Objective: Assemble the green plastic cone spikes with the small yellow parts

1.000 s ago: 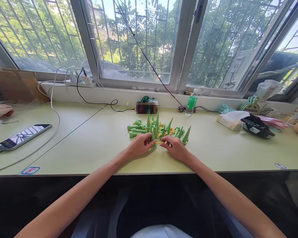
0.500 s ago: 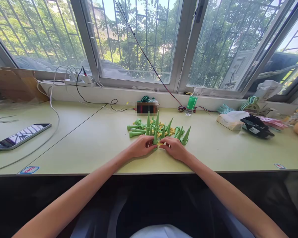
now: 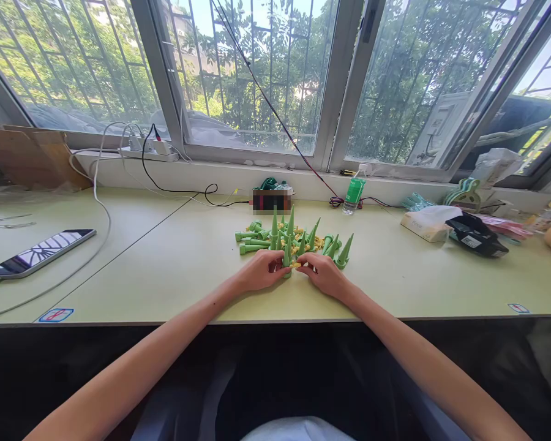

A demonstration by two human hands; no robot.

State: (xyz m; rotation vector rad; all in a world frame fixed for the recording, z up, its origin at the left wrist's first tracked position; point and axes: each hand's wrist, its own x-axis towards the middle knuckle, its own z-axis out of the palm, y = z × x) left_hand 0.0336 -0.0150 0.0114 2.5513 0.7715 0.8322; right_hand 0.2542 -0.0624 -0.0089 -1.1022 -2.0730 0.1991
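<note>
My left hand (image 3: 262,270) is closed on a green plastic spike (image 3: 287,257) that stands point up on the table. Facing it, my right hand (image 3: 325,273) pinches a small yellow piece (image 3: 296,265) against the lower side of that spike. Just beyond both hands is a cluster of similar green spikes (image 3: 274,229), some upright and some lying down. Small yellow pieces (image 3: 320,242) are heaped among them. The fingertips partly cover the spike's base and the yellow piece, so I cannot tell how far the two are joined.
A green-labelled bottle (image 3: 354,193) stands by the window ledge. To the right are a tissue box (image 3: 427,224) and a black package (image 3: 475,235). A phone (image 3: 39,252) with a white cable (image 3: 101,226) lies at the left. The table's front edge (image 3: 275,321) runs under my forearms.
Little differs. My right fingers have shifted very slightly at the yellow piece beside the spike; my left hand keeps its hold.
</note>
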